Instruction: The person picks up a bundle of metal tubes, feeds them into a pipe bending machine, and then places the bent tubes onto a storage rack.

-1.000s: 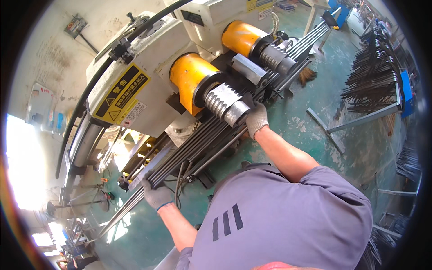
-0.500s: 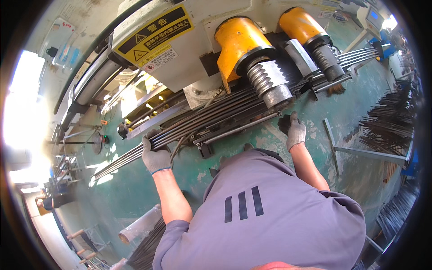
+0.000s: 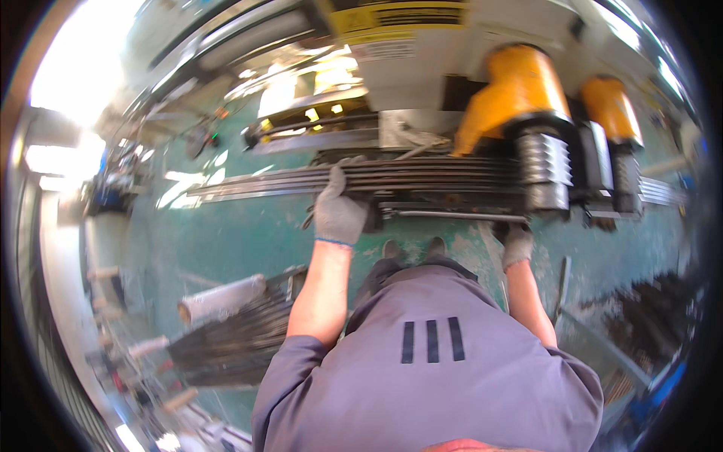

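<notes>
Long thin metal rods [image 3: 260, 183] lie side by side across the machine, and their far-left ends stick out past it. My left hand [image 3: 340, 215], in a pale work glove, is closed round the bundle of rods, with the thumb on the near side and fingertips showing over the far edge. My right hand [image 3: 518, 245], gloved too, is at the right end of a slim grey bar [image 3: 452, 216] below the machine's rollers. Its fingers are blurred and partly dark, so their grip is unclear.
Two orange machine heads [image 3: 531, 79] with ridged steel rollers [image 3: 544, 169] stand over the rods at right. A wrapped clear roll [image 3: 222, 297] and a stack of dark rods [image 3: 233, 339] lie at lower left. A metal rack [image 3: 610, 346] stands at lower right.
The view has turned, so the rods now run nearly level. My left hand stays on the rods. My right hand, earlier apart from the machine with thumb raised, is now at the bar's end.
</notes>
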Available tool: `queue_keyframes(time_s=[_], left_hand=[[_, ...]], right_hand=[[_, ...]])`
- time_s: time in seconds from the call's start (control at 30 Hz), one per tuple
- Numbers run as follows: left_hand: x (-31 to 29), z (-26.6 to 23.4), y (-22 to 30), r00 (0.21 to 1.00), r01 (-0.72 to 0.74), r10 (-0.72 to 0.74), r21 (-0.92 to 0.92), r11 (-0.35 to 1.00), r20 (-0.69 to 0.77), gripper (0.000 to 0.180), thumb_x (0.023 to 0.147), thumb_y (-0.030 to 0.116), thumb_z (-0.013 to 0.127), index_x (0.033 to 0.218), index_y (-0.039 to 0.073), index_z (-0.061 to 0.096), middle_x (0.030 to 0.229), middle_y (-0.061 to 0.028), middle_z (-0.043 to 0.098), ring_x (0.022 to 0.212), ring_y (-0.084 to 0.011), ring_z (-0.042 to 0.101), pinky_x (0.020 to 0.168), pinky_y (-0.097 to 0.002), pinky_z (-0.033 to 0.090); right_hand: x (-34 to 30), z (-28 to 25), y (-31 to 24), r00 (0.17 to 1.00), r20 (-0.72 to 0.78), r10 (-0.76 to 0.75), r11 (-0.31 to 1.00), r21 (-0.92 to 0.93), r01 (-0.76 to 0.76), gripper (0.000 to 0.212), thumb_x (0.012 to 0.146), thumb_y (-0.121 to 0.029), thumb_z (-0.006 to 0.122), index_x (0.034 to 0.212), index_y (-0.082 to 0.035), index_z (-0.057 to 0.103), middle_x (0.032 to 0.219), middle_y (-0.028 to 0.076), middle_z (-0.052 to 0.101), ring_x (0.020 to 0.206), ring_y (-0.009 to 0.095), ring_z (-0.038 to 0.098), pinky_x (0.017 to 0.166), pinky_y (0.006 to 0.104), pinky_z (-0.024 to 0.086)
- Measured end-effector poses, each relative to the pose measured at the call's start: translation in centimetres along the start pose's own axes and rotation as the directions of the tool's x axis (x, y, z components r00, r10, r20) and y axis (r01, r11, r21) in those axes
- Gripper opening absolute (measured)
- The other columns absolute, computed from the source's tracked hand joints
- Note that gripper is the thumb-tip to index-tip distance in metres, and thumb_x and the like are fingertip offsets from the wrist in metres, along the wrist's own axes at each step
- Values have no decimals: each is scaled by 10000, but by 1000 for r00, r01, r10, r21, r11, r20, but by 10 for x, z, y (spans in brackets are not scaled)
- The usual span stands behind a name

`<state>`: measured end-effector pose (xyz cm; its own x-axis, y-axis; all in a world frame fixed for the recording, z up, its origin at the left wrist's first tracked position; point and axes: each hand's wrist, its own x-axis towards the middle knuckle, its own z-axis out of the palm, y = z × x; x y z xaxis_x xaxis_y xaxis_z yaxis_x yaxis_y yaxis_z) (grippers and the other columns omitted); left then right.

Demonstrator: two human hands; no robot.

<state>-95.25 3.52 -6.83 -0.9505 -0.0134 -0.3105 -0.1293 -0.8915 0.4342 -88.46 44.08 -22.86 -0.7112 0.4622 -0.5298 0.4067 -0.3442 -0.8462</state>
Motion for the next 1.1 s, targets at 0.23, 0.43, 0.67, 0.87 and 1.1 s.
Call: queue_keyframes(time_s=[0.23,0.43,0.67,0.87,1.1], left_hand=[[-10,-73,133,961,-220,206,-60,974,-185,472,1118,383,452,1340,-16,571,1374,-221,627,1313,-415,568,1177,-591,410],[6,-177,306,850,-413,399,35,910,-345,432,1109,390,474,1274,17,616,1271,-188,674,1214,-402,628,1104,-594,477],[19,-234,432,740,-453,528,271,849,-417,416,1101,376,528,1361,51,535,1259,-174,656,1075,-358,696,917,-532,612],[9,-231,421,826,-416,535,450,790,-176,382,1120,342,490,1335,37,566,1241,-157,662,1123,-344,678,960,-514,596],[2,-252,442,866,-369,463,384,847,-189,407,1111,366,517,1394,78,567,1244,-162,681,1111,-362,695,926,-561,598]], right_hand=[[-7,-29,47,993,-35,115,981,-155,-119,390,998,-456,721,939,-71,704,809,50,711,660,193,685,572,320,531],[-41,-62,109,945,-310,108,955,-232,-185,315,1010,-386,705,955,-75,701,764,64,698,576,199,651,482,338,487],[-134,-63,169,845,-484,229,903,-219,-370,283,1035,-302,642,910,-48,644,681,64,642,484,179,554,415,331,375],[-167,-60,180,834,-528,162,791,-435,-430,412,1034,-355,603,800,-26,682,663,78,661,490,195,569,437,355,405],[-132,-39,173,925,-378,35,851,-475,-226,388,993,-307,597,801,7,718,714,94,702,558,181,610,493,349,441]])
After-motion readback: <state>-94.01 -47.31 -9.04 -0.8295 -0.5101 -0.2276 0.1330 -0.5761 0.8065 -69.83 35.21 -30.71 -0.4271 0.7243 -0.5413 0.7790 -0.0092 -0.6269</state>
